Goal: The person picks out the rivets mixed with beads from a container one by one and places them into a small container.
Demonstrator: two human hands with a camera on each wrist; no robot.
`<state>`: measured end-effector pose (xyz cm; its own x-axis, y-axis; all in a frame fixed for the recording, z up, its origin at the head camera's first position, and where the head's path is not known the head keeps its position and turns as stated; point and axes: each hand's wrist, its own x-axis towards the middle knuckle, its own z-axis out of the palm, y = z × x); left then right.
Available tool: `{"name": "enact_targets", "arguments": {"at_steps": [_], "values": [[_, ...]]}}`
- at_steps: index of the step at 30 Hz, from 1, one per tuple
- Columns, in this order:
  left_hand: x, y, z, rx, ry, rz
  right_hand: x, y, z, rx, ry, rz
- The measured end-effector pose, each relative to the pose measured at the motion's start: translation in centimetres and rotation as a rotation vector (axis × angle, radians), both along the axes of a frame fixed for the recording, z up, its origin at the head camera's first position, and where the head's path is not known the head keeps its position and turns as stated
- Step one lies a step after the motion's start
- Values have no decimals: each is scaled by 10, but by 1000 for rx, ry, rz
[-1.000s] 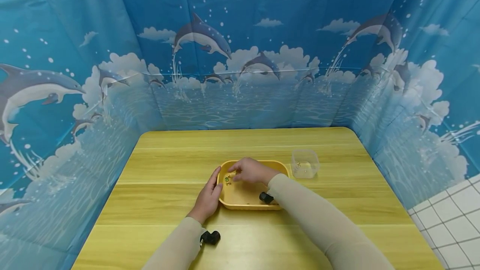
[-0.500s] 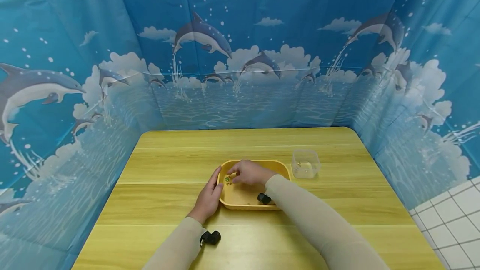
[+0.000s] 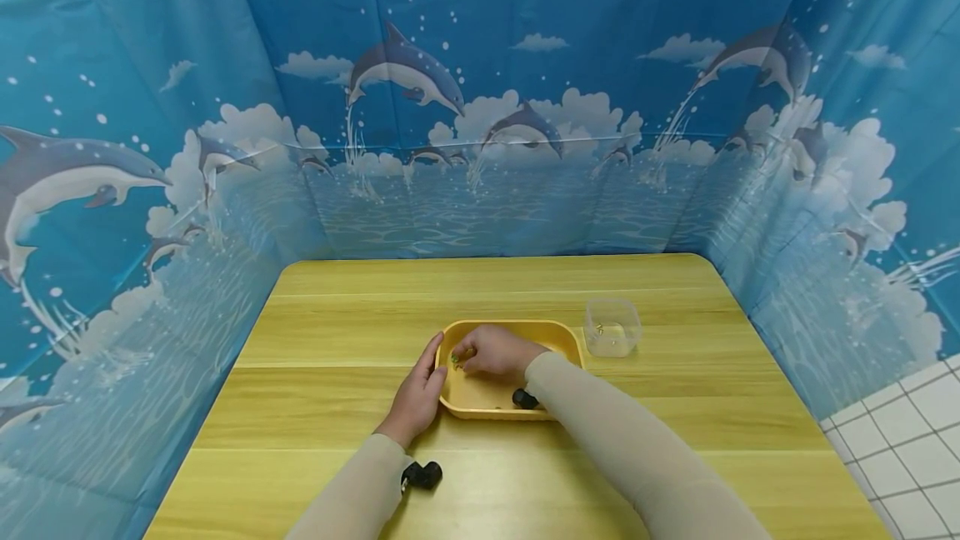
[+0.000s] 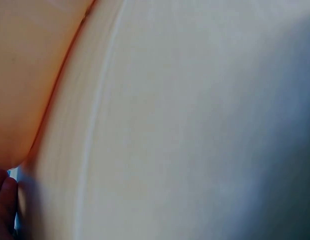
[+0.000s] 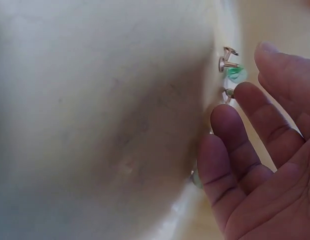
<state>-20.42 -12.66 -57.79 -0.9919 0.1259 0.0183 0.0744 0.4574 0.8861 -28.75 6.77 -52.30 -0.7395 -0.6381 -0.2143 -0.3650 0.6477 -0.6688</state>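
Observation:
My left hand [image 3: 417,394] rests along the left side of an orange-yellow tray [image 3: 480,416], fingers straight against its outer wall and thumb at the rim. In the left wrist view only part of a hand [image 4: 6,202] shows, beside the tray's wall [image 4: 40,75]. My right hand [image 3: 495,350] reaches into the tray's left end, fingers bent toward small things there. Seen from the right wrist, thumb and forefinger stand apart, the forefinger tip right at a small gold stud [image 5: 229,93]. Just beyond are gold thumbtacks [image 5: 226,64] and a clear-and-green marble [image 5: 237,75].
A clear plastic box [image 3: 612,328] with several small gold pieces stands just right of the tray. Both are on a yellow wood-grain table [image 3: 330,315]. A dolphin-print curtain [image 3: 480,198] hangs behind the table and along both sides.
My right hand has shifted a little toward me inside the tray, and its fingertips have come down over the small pieces. The left hand stays in place.

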Motion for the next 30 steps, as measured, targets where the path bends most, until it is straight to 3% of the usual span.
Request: {"name": "enact_targets", "arguments": {"at_steps": [12, 25, 30], "values": [[-1, 0, -1, 15, -2, -4, -3, -4, -11, 34, 56, 6], [-1, -1, -2, 19, -6, -4, -6, -13, -22, 120, 222, 49], [-1, -1, -3, 8, 3, 0, -8, -14, -27, 119, 229, 39]]}}
